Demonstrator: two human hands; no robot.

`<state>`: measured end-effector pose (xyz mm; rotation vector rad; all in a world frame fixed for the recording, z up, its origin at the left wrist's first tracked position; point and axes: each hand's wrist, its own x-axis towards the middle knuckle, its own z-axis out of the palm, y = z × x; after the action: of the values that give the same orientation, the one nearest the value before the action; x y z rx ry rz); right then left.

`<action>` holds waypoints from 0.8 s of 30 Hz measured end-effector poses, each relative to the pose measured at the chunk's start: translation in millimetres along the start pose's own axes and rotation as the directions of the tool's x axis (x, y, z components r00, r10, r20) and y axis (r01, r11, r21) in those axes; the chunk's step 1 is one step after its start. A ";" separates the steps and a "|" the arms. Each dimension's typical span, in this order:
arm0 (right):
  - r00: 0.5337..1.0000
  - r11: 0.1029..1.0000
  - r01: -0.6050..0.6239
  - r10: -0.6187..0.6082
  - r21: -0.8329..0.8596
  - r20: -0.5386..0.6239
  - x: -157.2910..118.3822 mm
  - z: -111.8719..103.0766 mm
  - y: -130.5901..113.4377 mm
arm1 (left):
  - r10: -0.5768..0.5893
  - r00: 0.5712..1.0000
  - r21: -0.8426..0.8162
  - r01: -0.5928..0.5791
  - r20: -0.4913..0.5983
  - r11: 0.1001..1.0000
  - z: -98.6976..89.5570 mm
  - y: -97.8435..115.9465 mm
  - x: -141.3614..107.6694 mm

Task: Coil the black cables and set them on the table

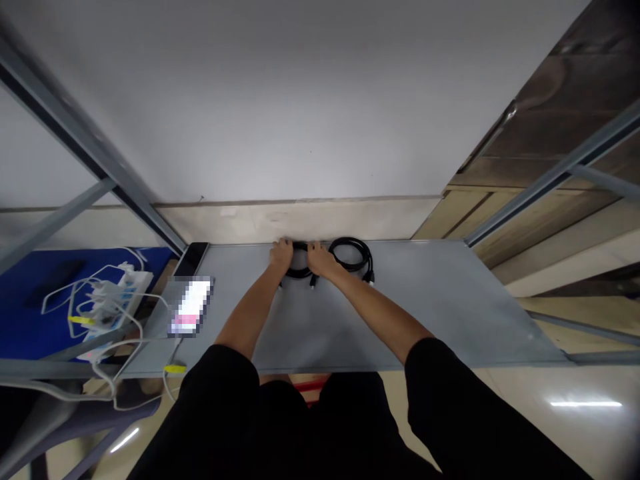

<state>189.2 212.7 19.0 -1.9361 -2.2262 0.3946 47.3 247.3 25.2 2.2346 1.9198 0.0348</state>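
Near the back edge of a grey metal shelf point(400, 320), a coiled black cable point(299, 273) lies between my hands. My left hand point(281, 253) has its fingers wrapped round the coil's left side. On the coil's right side, my right hand point(320, 259) grips with curled fingers. A dark connector end point(313, 281) sticks out toward me below the right hand. Just right of that hand rests a second coiled black cable point(367, 257), its plug point(369, 277) facing the front.
At the shelf's left end lie a lit phone point(193, 305) and a dark phone point(191, 259). Farther left, a white power strip point(120, 303) with tangled white cables sits on a blue surface point(30, 333). Grey metal posts point(145, 217) frame both ends; a pale wall stands behind.
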 end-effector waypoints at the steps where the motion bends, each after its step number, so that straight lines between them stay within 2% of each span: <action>1: 0.999 1.000 0.021 -0.021 0.006 -0.027 -4.5 -5.4 6.8 | -0.001 1.000 -0.001 0.001 -0.001 1.000 0.2 -0.9 -0.4; 3: 0.993 0.999 0.030 -0.027 0.026 -0.117 -14.9 -17.3 28.8 | -0.002 1.000 -0.009 0.002 -0.007 1.000 0.3 -3.6 -1.0; 4: 0.979 0.998 0.010 0.002 0.056 -0.205 -20.5 -22.8 43.5 | -0.001 1.000 -0.016 0.001 -0.011 1.000 0.3 -5.2 -1.1; 6: 0.914 0.975 -0.185 0.217 0.124 -0.342 -31.9 -30.1 76.3 | 0.003 1.000 -0.036 -0.003 -0.018 0.999 -0.1 -8.6 -0.4; 8: 0.826 0.893 -0.402 0.449 0.200 -0.341 -42.5 -30.5 106.4 | 0.007 1.000 -0.067 -0.008 -0.022 0.998 -1.4 -11.7 1.7; 10: 0.791 0.833 -0.476 0.545 0.282 -0.278 -50.5 -24.9 126.6 | 0.009 1.000 -0.108 -0.012 -0.026 0.994 -3.5 -14.4 4.9; 13: 0.793 0.824 -0.455 0.547 0.337 -0.267 -54.8 -13.7 135.1 | 0.004 0.998 -0.187 -0.014 -0.055 0.982 -8.6 -18.1 8.5; 18: 0.781 0.826 -0.348 0.517 0.443 -0.352 -47.8 -12.8 125.5 | -0.044 0.984 -0.333 -0.016 -0.172 0.943 -19.3 -24.1 -6.1; 22: 0.779 0.813 -0.224 0.481 0.538 -0.403 -46.0 -21.4 121.7 | -0.069 0.948 -0.436 -0.078 -0.312 0.896 -13.6 -24.0 -51.8; 24: 0.793 0.745 -0.097 0.458 0.660 -0.401 -49.9 -24.8 119.5 | -0.071 0.932 -0.495 -0.124 -0.357 0.860 -0.8 -20.8 -87.3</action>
<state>316.6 180.5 8.7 -1.7249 -1.2178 0.4603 13.1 164.7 32.0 1.9746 1.7543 0.9170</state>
